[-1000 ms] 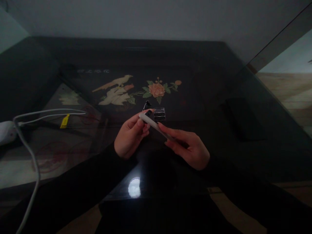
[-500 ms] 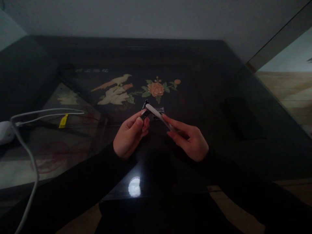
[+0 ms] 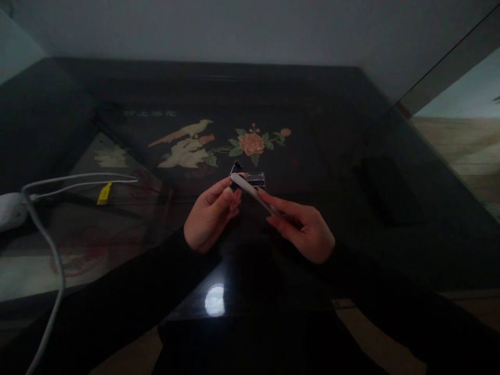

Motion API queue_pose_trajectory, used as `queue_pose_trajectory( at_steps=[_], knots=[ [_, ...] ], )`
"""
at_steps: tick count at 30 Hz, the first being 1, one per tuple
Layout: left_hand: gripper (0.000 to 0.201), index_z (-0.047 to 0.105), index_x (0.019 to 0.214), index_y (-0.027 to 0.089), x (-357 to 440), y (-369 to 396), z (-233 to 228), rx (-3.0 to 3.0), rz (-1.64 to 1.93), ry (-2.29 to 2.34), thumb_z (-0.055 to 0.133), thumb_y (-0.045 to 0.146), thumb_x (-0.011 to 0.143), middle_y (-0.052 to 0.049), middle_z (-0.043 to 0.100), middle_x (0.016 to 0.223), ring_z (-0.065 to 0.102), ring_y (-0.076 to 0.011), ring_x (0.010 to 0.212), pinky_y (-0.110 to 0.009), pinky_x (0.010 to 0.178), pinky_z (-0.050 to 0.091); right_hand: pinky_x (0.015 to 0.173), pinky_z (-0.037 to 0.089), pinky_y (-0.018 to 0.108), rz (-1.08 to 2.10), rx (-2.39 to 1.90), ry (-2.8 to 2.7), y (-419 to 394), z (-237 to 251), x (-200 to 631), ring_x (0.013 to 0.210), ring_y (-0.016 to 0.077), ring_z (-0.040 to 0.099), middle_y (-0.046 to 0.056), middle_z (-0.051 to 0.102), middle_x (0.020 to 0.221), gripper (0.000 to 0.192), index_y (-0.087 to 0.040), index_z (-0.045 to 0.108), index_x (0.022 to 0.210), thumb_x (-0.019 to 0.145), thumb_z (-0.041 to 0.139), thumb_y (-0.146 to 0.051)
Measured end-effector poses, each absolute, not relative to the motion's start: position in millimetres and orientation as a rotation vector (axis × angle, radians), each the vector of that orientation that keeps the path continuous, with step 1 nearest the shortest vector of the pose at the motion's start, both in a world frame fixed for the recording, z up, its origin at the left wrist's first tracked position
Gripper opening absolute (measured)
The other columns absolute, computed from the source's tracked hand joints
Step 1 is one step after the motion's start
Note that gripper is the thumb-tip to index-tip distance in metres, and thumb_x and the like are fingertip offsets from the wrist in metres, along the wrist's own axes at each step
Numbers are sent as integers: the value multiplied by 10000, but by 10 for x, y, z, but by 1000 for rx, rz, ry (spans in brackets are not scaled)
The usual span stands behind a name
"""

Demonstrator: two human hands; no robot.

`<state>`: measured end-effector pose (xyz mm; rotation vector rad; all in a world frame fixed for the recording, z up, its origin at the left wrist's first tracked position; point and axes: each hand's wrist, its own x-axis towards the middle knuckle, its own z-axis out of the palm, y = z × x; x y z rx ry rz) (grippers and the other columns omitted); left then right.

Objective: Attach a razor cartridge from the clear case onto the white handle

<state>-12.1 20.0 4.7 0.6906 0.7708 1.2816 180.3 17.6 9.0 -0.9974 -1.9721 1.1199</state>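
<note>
Right between our two hands we hold a slim pale stick (image 3: 253,191), slanting from upper left down to lower right above the dark glossy table (image 3: 351,250). Our right hand (image 3: 302,232) pinches its lower end between thumb and forefinger, the other fingers curled beneath. Our left hand (image 3: 209,216) meets the stick's upper tip, and there its thumb and fingertips close on a small black piece (image 3: 235,183); in this dim light we cannot tell what that piece is, nor whether it is joined to the stick or only pressed against it. Just behind the stick's tip, lying on the table, we see a small clear case (image 3: 257,179) with dark compartments, and beside it another tiny black bit (image 3: 235,166). Farther back the tabletop carries an inlaid picture of a pale bird (image 3: 183,143) and an orange flower (image 3: 251,144) with green leaves. Off to our left a white cable (image 3: 50,245) loops over the table from a white plug (image 3: 10,211) at the edge, with a yellow tag (image 3: 104,193) near it. A round light reflection (image 3: 215,300) shines on the surface between our dark sleeves (image 3: 117,307).
</note>
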Motion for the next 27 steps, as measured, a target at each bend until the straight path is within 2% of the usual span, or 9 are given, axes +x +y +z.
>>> queue_pose_trajectory(
  at_steps=[3, 11, 20, 27],
  knots=[
    [460, 701, 1030, 156, -124, 205, 36, 698, 1281, 790, 806, 398, 653, 42, 463, 615, 403, -42, 546, -122, 464, 344, 737, 566, 310, 1140, -941, -1985, 152, 104, 1804, 862, 169, 678, 51, 684, 1161, 440, -229, 535, 1326, 886, 543, -216],
    [467, 704, 998, 148, -112, 196, 46, 702, 1277, 778, 813, 416, 631, 38, 462, 617, 388, -51, 537, -140, 453, 335, 721, 572, 320, 1169, -965, -1984, 144, 119, 1812, 851, 182, 684, 35, 727, 1011, 443, -235, 534, 1328, 885, 545, -228],
    [383, 678, 865, 138, -110, 184, 55, 678, 1282, 751, 835, 378, 611, 27, 494, 655, 399, -51, 551, -146, 458, 334, 672, 557, 288, 1111, -1098, -1915, 220, 97, 1808, 827, 184, 680, 44, 730, 935, 457, -201, 534, 1333, 876, 539, -207],
    [371, 684, 875, 146, -111, 187, 53, 664, 1288, 751, 837, 359, 611, 28, 493, 647, 401, -52, 545, -142, 453, 334, 666, 558, 286, 1127, -1090, -1899, 216, 75, 1810, 804, 175, 680, 36, 726, 919, 460, -213, 530, 1336, 876, 540, -223]
  ],
)
